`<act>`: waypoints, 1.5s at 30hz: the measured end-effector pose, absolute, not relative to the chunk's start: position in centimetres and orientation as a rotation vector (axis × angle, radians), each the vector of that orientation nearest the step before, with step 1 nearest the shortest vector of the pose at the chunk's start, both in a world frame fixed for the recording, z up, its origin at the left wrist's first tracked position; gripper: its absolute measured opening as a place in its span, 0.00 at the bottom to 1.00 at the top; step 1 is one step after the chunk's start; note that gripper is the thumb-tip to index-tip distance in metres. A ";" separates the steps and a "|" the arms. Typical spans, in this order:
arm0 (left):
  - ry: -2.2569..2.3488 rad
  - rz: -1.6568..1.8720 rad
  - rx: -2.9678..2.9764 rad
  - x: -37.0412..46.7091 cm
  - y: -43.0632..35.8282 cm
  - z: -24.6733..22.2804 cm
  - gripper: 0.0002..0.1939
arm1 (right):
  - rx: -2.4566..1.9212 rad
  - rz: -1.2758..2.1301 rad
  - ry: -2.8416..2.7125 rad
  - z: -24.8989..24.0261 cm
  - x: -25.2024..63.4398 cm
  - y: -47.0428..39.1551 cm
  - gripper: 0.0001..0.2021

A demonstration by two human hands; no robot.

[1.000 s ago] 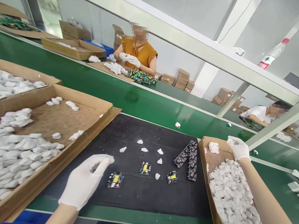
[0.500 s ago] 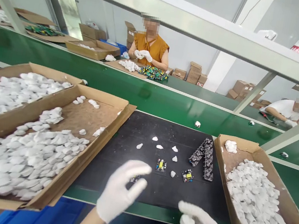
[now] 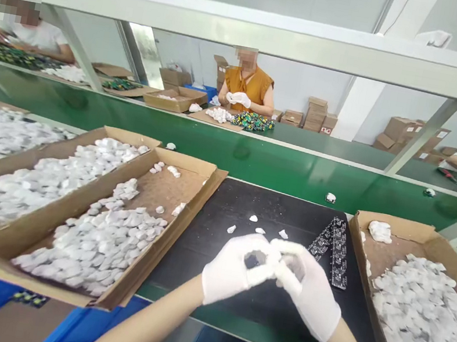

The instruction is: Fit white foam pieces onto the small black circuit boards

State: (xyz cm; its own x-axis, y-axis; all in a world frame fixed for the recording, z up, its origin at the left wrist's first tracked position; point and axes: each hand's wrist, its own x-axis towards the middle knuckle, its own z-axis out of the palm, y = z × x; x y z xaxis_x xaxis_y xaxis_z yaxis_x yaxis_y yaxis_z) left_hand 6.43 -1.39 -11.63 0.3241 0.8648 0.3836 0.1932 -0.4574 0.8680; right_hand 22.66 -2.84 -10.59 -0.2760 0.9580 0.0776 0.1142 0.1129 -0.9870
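Note:
Both my hands wear white gloves and meet above the black mat [image 3: 183, 251]. My left hand [image 3: 231, 269] is closed, thumb and fingertips pinched together. Opposite it, my right hand [image 3: 313, 292] pinches too, its fingertips touching those of the left. Whatever sits between the fingertips is hidden by the white gloves. Just beyond lie several small white lumps, among them one white lump [image 3: 253, 218] and another [image 3: 231, 229]. Strips of small black circuit boards [image 3: 340, 255] lie behind my right hand. The loose circuit boards with yellow parts are out of sight.
An open cardboard tray [image 3: 174, 244] of white lumps stands left, another cardboard tray [image 3: 370, 323] right. Behind the mat runs a green belt [image 3: 290, 173] carrying a small white-topped piece [image 3: 330, 198]. Across it, a co-worker [image 3: 247, 89] handles something white. A pale rail [image 3: 253, 28] crosses above.
My hands, apart and partly open before, have come together in front of me, fingertips pinched. The view has swung left, so the trays and belt sit further right.

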 end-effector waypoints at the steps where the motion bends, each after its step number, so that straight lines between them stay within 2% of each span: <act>1: 0.968 1.138 1.820 6.6 -0.2 -11.3 0.06 | -1.118 1.210 -1.567 -10.6 22.8 -1.8 0.19; 6: 1.391 1.024 1.843 6.1 6.9 -11.9 0.12 | -1.417 0.817 -1.556 -12.5 24.6 3.8 0.16; 10: 1.760 0.960 1.841 3.1 11.3 -14.9 0.09 | -1.594 0.664 -1.666 -14.4 25.5 6.4 0.09; 13: 1.955 0.839 1.833 1.0 12.5 -17.4 0.12 | -1.674 0.580 -1.854 -15.6 24.9 7.2 0.10; 18: 2.013 0.662 1.866 -0.3 13.0 -19.4 0.20 | -1.713 0.496 -2.099 -17.3 23.6 7.6 0.16; 23: 1.986 0.618 1.916 -0.3 12.8 -19.2 0.22 | -1.642 0.516 -2.258 -17.9 24.2 7.5 0.23; 31: 2.118 0.756 1.890 0.4 11.1 -16.9 0.21 | -1.611 0.571 -2.235 -17.9 25.2 7.0 0.17; 33: 2.041 0.820 1.988 1.1 10.2 -16.2 0.21 | -1.568 0.606 -2.257 -17.9 25.2 6.8 0.16; 35: 1.772 0.844 2.236 1.9 9.1 -15.3 0.20 | -1.550 0.611 -2.253 -18.0 25.1 6.8 0.16; 39: 1.143 0.502 2.571 3.3 7.0 -13.9 0.13 | -1.573 0.540 -2.194 -18.1 24.5 6.6 0.14; 43: 1.155 0.086 2.586 4.6 5.8 -14.0 0.28 | -1.610 0.482 -2.065 -17.4 24.0 5.9 0.14; 45: 1.192 -0.024 2.579 5.3 5.6 -14.4 0.25 | -1.565 0.556 -1.904 -16.7 24.0 5.4 0.12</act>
